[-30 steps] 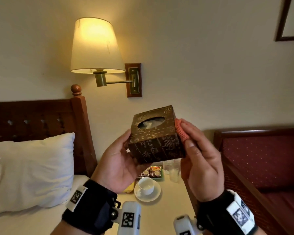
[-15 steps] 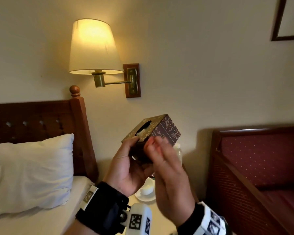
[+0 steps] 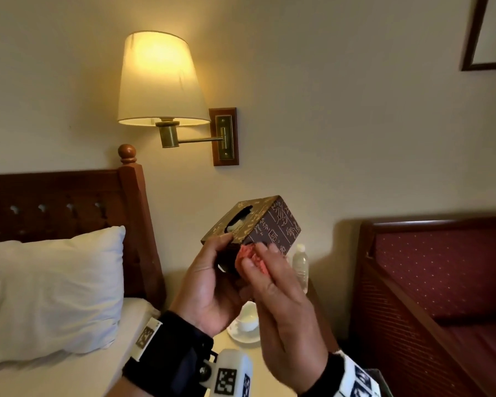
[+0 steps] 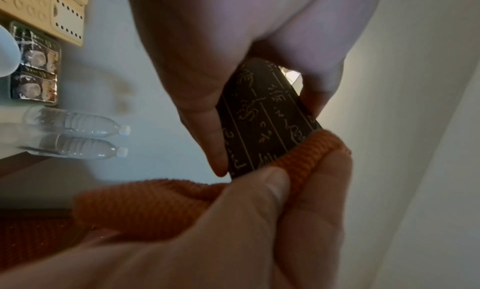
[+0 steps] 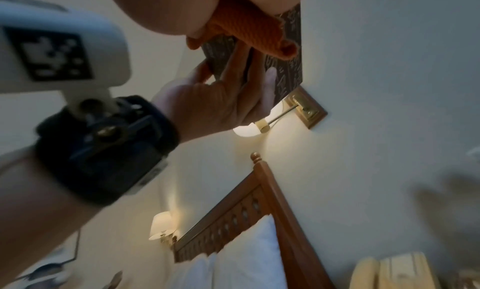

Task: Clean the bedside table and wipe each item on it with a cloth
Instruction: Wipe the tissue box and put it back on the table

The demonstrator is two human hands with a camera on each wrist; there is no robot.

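Observation:
A dark brown tissue box [image 3: 265, 222] with gold script is held up in the air, tilted, its oval opening facing up and left. My left hand [image 3: 212, 279] grips it from below, thumb on the top edge. My right hand [image 3: 272, 285] holds a bunched orange cloth [image 3: 248, 253] and presses it against the box's lower side. In the left wrist view the orange cloth [image 4: 309, 149] wraps the box's [image 4: 262, 119] bottom corner, pinched by right-hand fingers [image 4: 262, 193]. The right wrist view shows the cloth [image 5: 249, 26] on the box [image 5: 288, 71] from underneath.
Below, the bedside table [image 3: 258, 368] carries a white cup on a saucer [image 3: 246, 322], water bottles [image 3: 299, 265] at the wall, a tray of sachets [image 4: 36, 65] and a beige telephone [image 4: 52, 8]. A lit wall lamp [image 3: 161, 81] hangs above; bed left, red bench [image 3: 441, 282] right.
The box has been turned so another side faces me. My right hand with the cloth has moved from the box's right side to its lower near side.

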